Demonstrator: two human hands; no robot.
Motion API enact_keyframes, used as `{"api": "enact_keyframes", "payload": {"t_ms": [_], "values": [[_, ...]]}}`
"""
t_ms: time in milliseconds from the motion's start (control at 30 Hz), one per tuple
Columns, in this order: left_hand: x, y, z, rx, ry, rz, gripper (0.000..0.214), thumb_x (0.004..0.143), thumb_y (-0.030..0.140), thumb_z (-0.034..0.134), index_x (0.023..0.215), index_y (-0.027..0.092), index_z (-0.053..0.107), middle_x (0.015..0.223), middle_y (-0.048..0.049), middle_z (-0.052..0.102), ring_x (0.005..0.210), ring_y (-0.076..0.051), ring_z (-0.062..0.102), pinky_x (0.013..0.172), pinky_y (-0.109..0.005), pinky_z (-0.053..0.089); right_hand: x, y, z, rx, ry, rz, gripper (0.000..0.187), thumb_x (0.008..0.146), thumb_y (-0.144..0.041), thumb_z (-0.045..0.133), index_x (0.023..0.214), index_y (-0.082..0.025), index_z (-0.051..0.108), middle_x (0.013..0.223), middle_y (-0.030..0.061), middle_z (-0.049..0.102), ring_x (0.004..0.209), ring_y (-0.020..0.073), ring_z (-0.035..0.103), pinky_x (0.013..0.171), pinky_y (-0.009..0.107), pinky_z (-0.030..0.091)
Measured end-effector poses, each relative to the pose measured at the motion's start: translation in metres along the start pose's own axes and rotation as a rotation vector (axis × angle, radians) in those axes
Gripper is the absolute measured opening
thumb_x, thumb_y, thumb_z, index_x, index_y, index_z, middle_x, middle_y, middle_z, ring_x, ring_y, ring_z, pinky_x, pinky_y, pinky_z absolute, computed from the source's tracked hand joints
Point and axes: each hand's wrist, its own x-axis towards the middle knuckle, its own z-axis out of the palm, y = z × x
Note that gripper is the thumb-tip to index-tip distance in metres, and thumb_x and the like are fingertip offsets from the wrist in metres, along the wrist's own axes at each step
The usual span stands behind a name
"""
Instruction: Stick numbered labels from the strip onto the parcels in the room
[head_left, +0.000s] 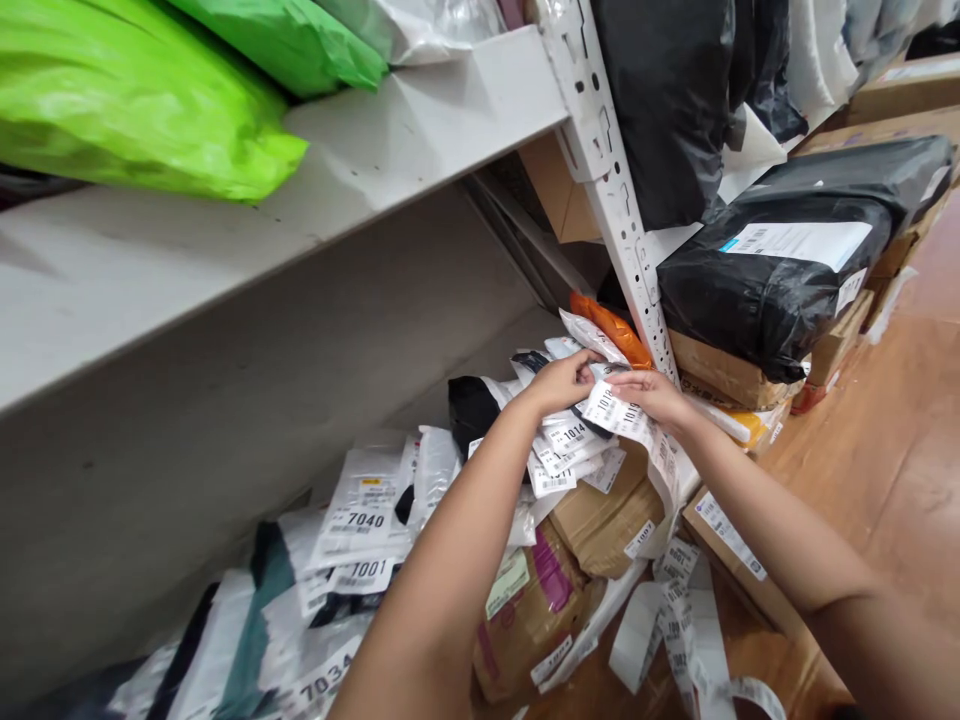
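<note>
label strip point(639, 428): at hands, trailing beside cardboard box point(600, 510) | right hand point(646, 393): fingers pinched on strip's top | left hand point(562, 382): fingers curled, hold unclear | likely light, limp, tearable; grip edges

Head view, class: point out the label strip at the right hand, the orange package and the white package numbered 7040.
Label strip point(628, 416): head view, on its printed upper part.
Orange package point(615, 332): head view, middle of its visible wrapper.
White package point(365, 506): head view, front face, just above the number.
</note>
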Motion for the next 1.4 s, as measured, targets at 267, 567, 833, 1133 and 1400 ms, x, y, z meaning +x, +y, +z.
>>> {"api": "enact_keyframes", "payload": {"t_ms": [267,567,833,1133,1400], "values": [[0.006,0.008,-0.003,0.185,0.007,-0.133,0.027,0.085,0.044,0.051,0.084,0.02,0.063,0.084,-0.0045,0.07,0.079,-0.023,0.062,0.069,-0.03,0.044,0.035,0.024,0.025,-0.151,0.497,-0.201,0.015,0.067,-0.033,0.069,0.065,-0.019,0.065,0.064,0.0019,0.068,0.067,0.0188,0.063,0.069,0.03,0.049],[0.013,0.013,-0.002,0.306,0.015,-0.161,0.016,0.091,0.035,0.05,0.094,0.022,0.06,0.087,-0.0044,0.07,0.083,-0.023,0.064,0.07,-0.03,0.042,0.031,0.021,0.027,-0.064,0.536,-0.094,0.023,0.058,-0.038,0.079,0.063,-0.019,0.066,0.065,0.0021,0.07,0.065,0.0193,0.065,0.063,0.028,0.049],[0.017,0.024,0.0,0.395,-0.007,-0.244,0.023,0.094,0.036,0.046,0.107,0.022,0.059,0.106,-0.0096,0.073,0.099,-0.025,0.067,0.077,-0.03,0.047,0.022,0.016,0.01,0.074,0.447,0.042,0.032,0.053,-0.036,0.087,0.058,-0.018,0.062,0.058,-0.0005,0.067,0.056,0.015,0.061,0.056,0.026,0.047],[0.022,0.029,0.006,0.412,-0.019,-0.291,0.032,0.092,0.034,0.05,0.115,0.015,0.062,0.121,-0.0183,0.069,0.116,-0.032,0.064,0.091,-0.034,0.048,0.005,0.011,-0.009,-0.026,0.323,0.176,0.039,0.051,-0.037,0.089,0.055,-0.018,0.056,0.05,-0.0038,0.06,0.046,0.0104,0.052,0.047,0.023,0.039],[0.013,0.033,0.014,0.306,0.261,-0.354,0.063,0.08,0.036,0.069,0.128,0.006,0.043,0.114,-0.0245,0.064,0.107,-0.035,0.064,0.088,-0.041,0.05,-0.026,-0.018,-0.028,0.048,-0.021,0.137,0.043,0.055,-0.047,0.088,0.076,-0.014,0.069,0.071,0.0025,0.073,0.058,0.0121,0.062,0.056,0.022,0.046]]}}
